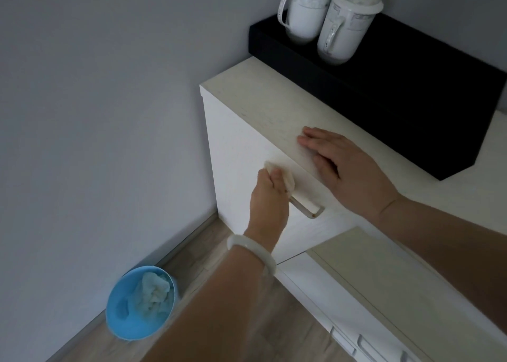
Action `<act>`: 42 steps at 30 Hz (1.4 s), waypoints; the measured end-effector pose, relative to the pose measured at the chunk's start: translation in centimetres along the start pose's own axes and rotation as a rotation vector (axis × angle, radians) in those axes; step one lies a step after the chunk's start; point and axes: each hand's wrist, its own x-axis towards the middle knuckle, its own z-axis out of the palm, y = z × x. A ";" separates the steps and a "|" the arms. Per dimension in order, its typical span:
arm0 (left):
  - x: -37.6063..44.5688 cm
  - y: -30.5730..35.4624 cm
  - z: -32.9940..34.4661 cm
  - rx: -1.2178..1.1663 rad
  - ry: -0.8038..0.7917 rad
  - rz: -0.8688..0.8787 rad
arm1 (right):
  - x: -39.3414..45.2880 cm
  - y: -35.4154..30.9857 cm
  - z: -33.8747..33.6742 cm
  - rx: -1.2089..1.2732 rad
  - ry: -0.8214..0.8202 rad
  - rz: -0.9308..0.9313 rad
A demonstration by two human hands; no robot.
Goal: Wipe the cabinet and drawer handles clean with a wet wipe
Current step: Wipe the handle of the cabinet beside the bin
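Your left hand (267,194) is curled around a wet wipe (285,179) and presses it against the handle (306,204) on the front of the white cabinet (238,142). The wipe sits at the handle's upper end; the lower end of the handle shows bare, just below your fist. A pale bangle (252,252) circles your left wrist.

Your right hand (345,167) lies flat on the cabinet top, just above the handle, fingers straight and together, holding nothing.

On the cabinet top, behind your right hand, stands a black box (397,93). Two white lidded mugs (326,19) stand on the box at its far end, touching or nearly touching each other; a white utensil handle rises from the nearer one.

Below the handle and toward you, a lower desk unit (384,287) adjoins the cabinet; more white handles (354,342) show on its front at the bottom edge of the view, partly cut off.

To the left of the cabinet, on the wooden floor (208,246) against the grey wall (96,115), stands a blue bin (141,302). Crumpled pale wipes (152,293) lie inside it. The bin stands well apart from the handle, beside your left forearm in the view.
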 end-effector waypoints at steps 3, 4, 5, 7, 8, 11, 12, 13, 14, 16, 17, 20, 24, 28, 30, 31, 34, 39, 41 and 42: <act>-1.0 0.1 0.5 0.048 -0.015 -0.011 | 0.0 0.0 0.0 -0.022 -0.009 0.001; -1.7 0.1 0.9 0.033 -0.026 -0.045 | 0.0 -0.1 0.0 -0.025 -0.013 0.001; -2.5 0.0 1.3 0.012 -0.046 -0.072 | 0.0 -0.1 0.0 -0.024 -0.015 0.001; -4.1 -0.2 2.1 0.003 -0.099 -0.090 | 0.0 -0.1 -0.1 -0.017 -0.014 -0.004; -4.4 -0.3 2.3 0.019 -0.116 -0.090 | 0.0 -0.1 -0.1 -0.015 -0.012 -0.006; -2.9 -0.1 1.6 0.066 -0.081 -0.086 | 0.0 -0.1 -0.1 -0.014 -0.012 -0.001; -2.0 0.1 1.2 0.073 -0.051 -0.088 | 0.0 -0.1 -0.1 -0.019 -0.011 -0.001; -1.2 0.4 0.8 0.080 -0.016 -0.087 | 0.0 -0.1 -0.1 -0.024 -0.006 -0.001; -0.9 0.5 0.7 0.082 0.016 -0.088 | 0.1 -0.1 -0.1 -0.025 -0.001 -0.001; -1.7 0.6 1.3 0.035 0.022 -0.101 | 0.0 0.0 0.0 -0.021 0.000 -0.004; -2.7 0.4 1.9 -0.004 -0.007 -0.104 | 0.0 0.0 0.0 -0.016 0.000 -0.007; -5.4 -0.3 3.3 -0.009 -0.116 -0.098 | 0.0 0.0 0.1 0.004 0.001 -0.007; -3.4 -0.2 1.9 0.041 -0.061 -0.060 | 0.0 0.0 -0.1 -0.001 -0.007 0.003; -0.8 0.2 0.9 0.013 0.046 -0.083 | 0.1 0.0 0.0 -0.003 -0.002 0.000; -1.8 0.1 1.6 -0.039 0.022 -0.097 | 0.0 0.0 0.0 -0.003 0.005 0.003; -2.8 -0.1 2.1 -0.056 -0.009 -0.100 | 0.0 0.0 0.0 -0.005 0.008 0.005; -5.4 -0.7 3.1 -0.018 -0.132 -0.077 | -0.1 0.0 0.0 -0.011 0.005 0.002; -0.8 -0.4 0.7 0.147 -0.037 -0.003 | 0.0 -0.1 -0.2 0.004 -0.009 0.018; 0.4 -0.1 0.0 0.104 -0.015 0.006 | 0.1 -0.2 -0.3 -0.001 -0.010 0.021; 0.3 0.0 0.1 0.085 -0.013 0.014 | 0.2 -0.1 -0.2 -0.006 -0.008 0.019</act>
